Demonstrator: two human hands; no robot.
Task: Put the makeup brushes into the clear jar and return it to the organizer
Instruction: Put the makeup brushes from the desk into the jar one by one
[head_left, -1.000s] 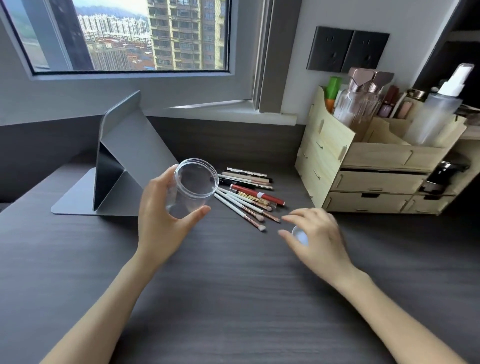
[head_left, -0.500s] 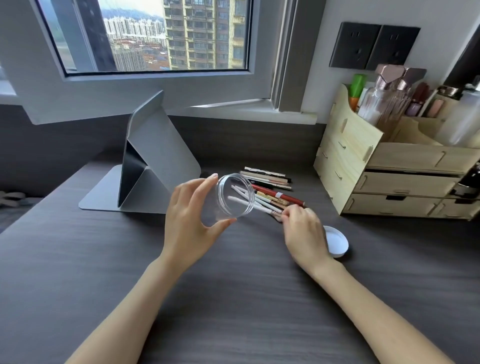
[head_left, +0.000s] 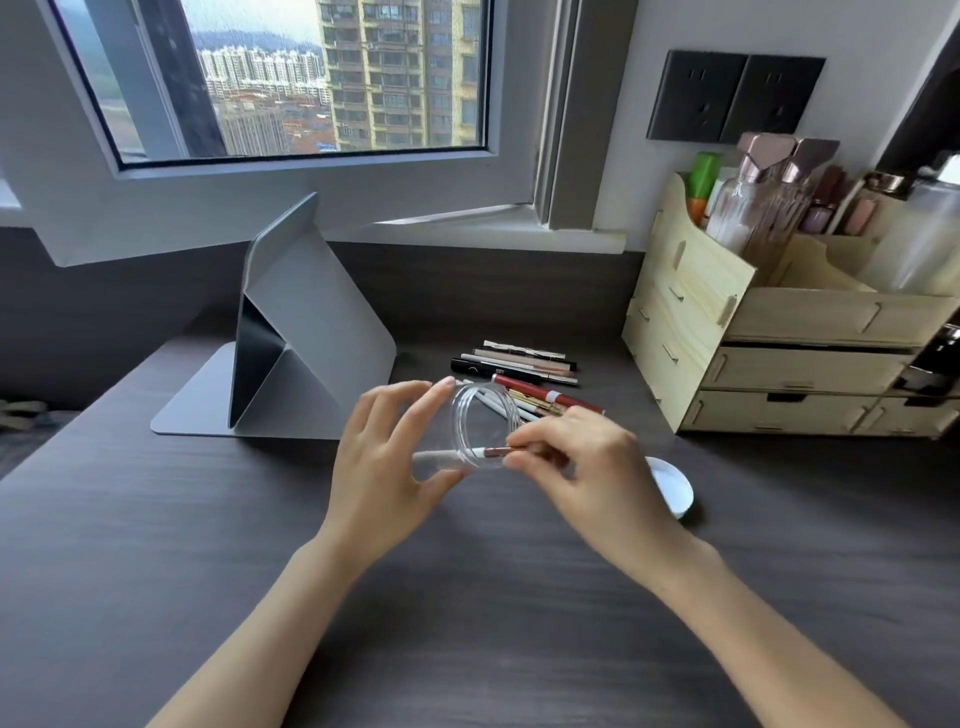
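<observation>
Lying sideways, the jar (head_left: 470, 431) in the left hand (head_left: 384, 462) faces right; right-hand fingers (head_left: 530, 441) pinch a brush (head_left: 467, 453), handle already inside the mouth.

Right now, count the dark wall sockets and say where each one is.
2. Both are on the wall above the wooden organizer, side by side: the left socket and the right socket. No others show; any past the frame's right edge would be hidden.
</observation>
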